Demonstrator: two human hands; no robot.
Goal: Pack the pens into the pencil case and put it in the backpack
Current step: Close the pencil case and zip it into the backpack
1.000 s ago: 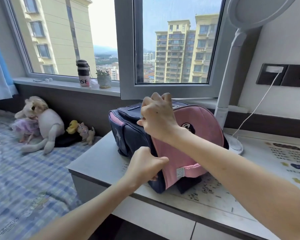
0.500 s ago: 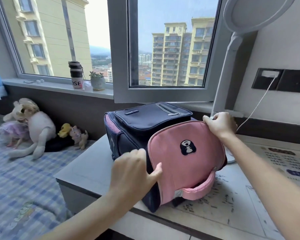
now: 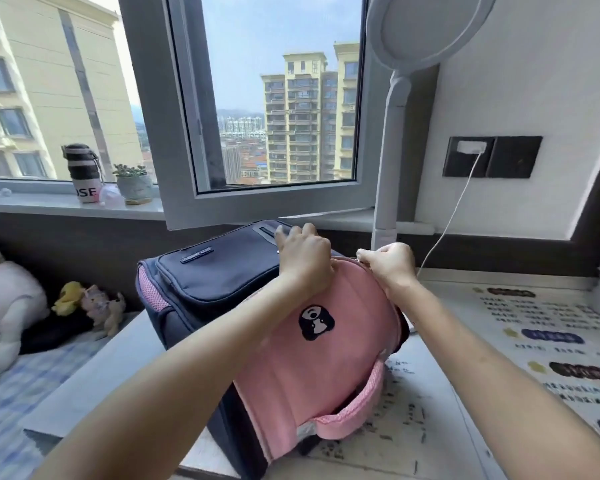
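A navy and pink backpack lies on the desk, its pink padded back panel facing me. My left hand grips the top edge of the pink panel where it meets the navy body. My right hand pinches something small, seemingly a zipper pull, at the panel's upper right edge. No pens or pencil case are visible.
The white desk carries a printed mat on the right. A white lamp stand and a charger cable rise behind the bag. Plush toys lie on the bed at left. A bottle and plant pot sit on the sill.
My left hand rose from the bag's lower front corner to the top edge of the pink panel. My right hand slid left along the top edge, toward the left hand.
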